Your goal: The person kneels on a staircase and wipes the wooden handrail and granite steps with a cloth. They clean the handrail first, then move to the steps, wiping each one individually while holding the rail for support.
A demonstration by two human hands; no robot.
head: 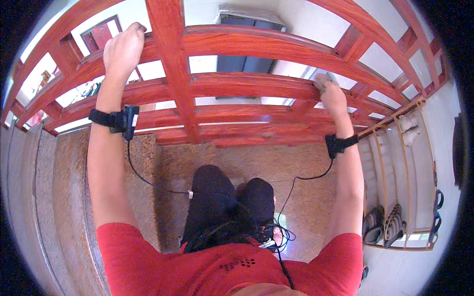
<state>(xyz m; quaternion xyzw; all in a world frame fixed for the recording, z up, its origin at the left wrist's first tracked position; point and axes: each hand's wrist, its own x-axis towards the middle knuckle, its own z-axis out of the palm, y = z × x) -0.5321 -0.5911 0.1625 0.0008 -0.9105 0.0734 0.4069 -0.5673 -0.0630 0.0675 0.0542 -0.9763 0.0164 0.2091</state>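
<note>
A red-brown wooden lattice railing [255, 40] spans the view before me. My left hand [124, 46] is at its upper left, fingers curled over a rail beside a thick upright; whether something is under the fingers cannot be made out. Lower and to the right, my right hand [329, 90] is at another rail, its fingers bent around a greyish thing, perhaps a cloth, too blurred to name. Each wrist bears a black strapped device with a cable. My knees in dark trousers are bent below the railing.
Stone-like steps [70, 177] run along the left. A brown landing [303, 207] lies under me, with loose black cables [285, 236] near my knees. On the right stands a slim rack [407, 177] holding striped slippers [394, 224]. Grey cabinets [244, 64] show behind the railing.
</note>
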